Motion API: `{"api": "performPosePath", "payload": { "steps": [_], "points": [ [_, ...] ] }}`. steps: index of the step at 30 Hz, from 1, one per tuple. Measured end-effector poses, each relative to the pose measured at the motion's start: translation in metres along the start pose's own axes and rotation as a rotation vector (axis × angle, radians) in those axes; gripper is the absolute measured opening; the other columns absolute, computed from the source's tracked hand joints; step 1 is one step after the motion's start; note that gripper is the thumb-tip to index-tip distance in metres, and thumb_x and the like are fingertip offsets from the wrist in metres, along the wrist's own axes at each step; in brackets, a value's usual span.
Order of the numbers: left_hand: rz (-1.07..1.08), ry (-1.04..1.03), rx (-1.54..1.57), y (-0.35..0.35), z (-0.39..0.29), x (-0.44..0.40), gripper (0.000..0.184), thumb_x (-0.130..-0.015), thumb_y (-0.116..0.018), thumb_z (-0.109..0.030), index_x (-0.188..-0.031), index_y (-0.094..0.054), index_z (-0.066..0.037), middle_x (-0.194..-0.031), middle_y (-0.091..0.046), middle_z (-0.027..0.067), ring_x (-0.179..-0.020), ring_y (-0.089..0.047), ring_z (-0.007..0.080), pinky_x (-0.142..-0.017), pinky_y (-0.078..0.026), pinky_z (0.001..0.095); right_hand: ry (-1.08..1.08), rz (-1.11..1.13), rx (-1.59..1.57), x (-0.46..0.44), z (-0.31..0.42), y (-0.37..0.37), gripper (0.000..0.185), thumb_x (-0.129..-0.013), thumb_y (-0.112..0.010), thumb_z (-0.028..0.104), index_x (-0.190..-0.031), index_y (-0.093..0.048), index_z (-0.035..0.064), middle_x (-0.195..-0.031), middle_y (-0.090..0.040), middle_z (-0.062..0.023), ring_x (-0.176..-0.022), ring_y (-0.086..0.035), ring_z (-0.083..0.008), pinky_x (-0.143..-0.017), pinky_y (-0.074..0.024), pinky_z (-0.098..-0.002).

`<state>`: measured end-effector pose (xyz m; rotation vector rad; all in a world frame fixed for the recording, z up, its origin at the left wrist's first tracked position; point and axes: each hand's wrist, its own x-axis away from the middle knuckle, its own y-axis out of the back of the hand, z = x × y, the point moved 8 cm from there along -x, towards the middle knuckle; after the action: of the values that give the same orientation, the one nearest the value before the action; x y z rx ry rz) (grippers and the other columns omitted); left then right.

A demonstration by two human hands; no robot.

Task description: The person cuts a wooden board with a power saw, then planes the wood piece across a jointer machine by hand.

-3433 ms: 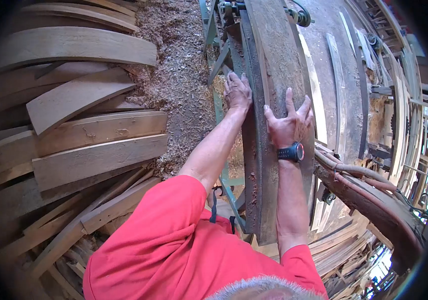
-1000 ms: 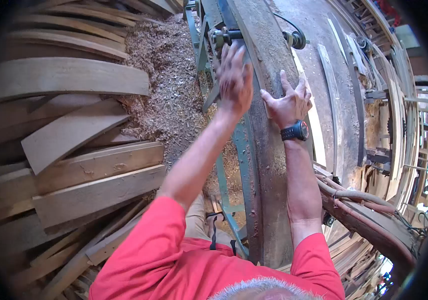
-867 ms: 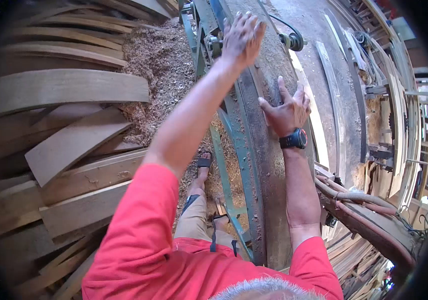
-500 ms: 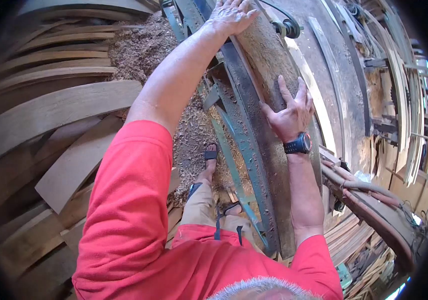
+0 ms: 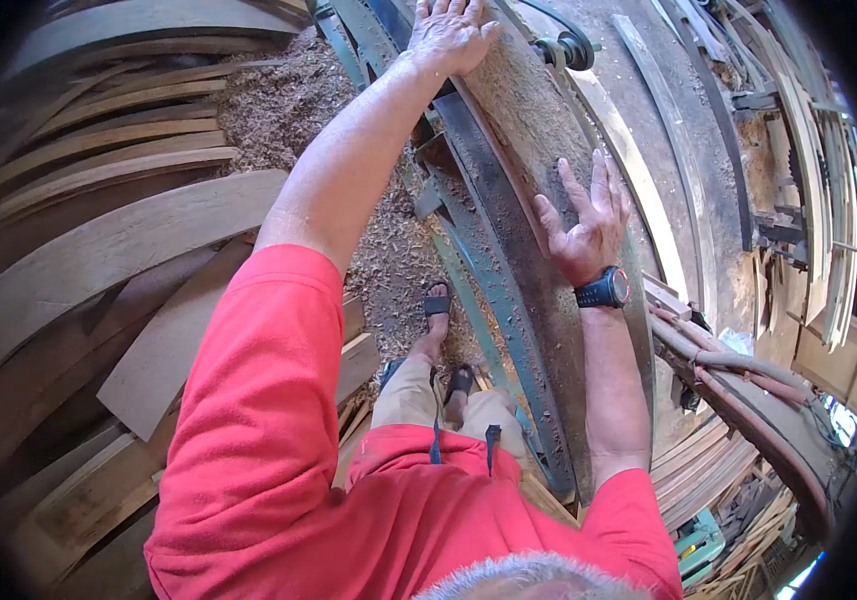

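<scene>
Dusty wooden plank (image 5: 519, 105) observed lying lengthwise along a green-framed machine (image 5: 494, 285); its long axis is directed away from the wearer, the far end angled leftward towards the top edge of view. The left hand (image 5: 452, 38) is laid palm-down farther along it, fingers extended; the right hand (image 5: 591, 232) is spread flat nearer. Nothing is grasped by either.

Curved boards (image 5: 149, 222) at left beside loose wood shavings (image 5: 274, 105), a grey hose (image 5: 734, 359) at right near thin wooden strips (image 5: 704, 462).
</scene>
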<state>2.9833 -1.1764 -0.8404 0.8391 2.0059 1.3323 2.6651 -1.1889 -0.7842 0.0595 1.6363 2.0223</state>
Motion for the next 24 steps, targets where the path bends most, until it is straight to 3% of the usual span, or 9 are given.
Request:
{"api": "performPosePath", "payload": {
  "steps": [5,14,24],
  "points": [
    [-0.011,-0.009,-0.029,-0.006,0.004,-0.004,0.065,-0.107,-0.037,-0.044,-0.159,-0.036,-0.005,-0.168,-0.029,0.0187,-0.158,-0.019,0.0344,-0.127,-0.010,0.0543,0.026,-0.002,-0.015,-0.002,-0.002,-0.002,0.052,-0.090,-0.073,0.043,-0.134,-0.071,0.0155,-0.151,-0.048,-0.0325,-0.141,-0.047,-0.0450,-0.115,-0.0319,-0.0595],
    [-0.094,-0.056,-0.043,-0.007,0.019,-0.019,0.060,-0.107,-0.038,-0.041,-0.157,-0.042,-0.008,-0.166,-0.033,0.0177,-0.157,-0.024,0.0339,-0.127,-0.014,0.0532,-0.006,-0.032,-0.040,-0.013,0.001,-0.014,0.054,-0.095,-0.067,0.047,-0.134,-0.069,0.0107,-0.150,-0.054,-0.0241,-0.146,-0.044,-0.0413,-0.116,-0.0243,-0.0701],
    [-0.098,-0.044,-0.057,0.004,0.040,-0.041,0.058,-0.106,-0.040,-0.039,-0.155,-0.043,-0.008,-0.165,-0.035,0.0174,-0.155,-0.028,0.0341,-0.126,-0.018,0.0534,-0.036,-0.034,-0.037,-0.051,0.004,-0.030,0.056,-0.096,-0.066,0.047,-0.137,-0.067,0.0093,-0.152,-0.052,-0.0239,-0.147,-0.042,-0.0417,-0.118,-0.0218,-0.0689]
  ]
}}
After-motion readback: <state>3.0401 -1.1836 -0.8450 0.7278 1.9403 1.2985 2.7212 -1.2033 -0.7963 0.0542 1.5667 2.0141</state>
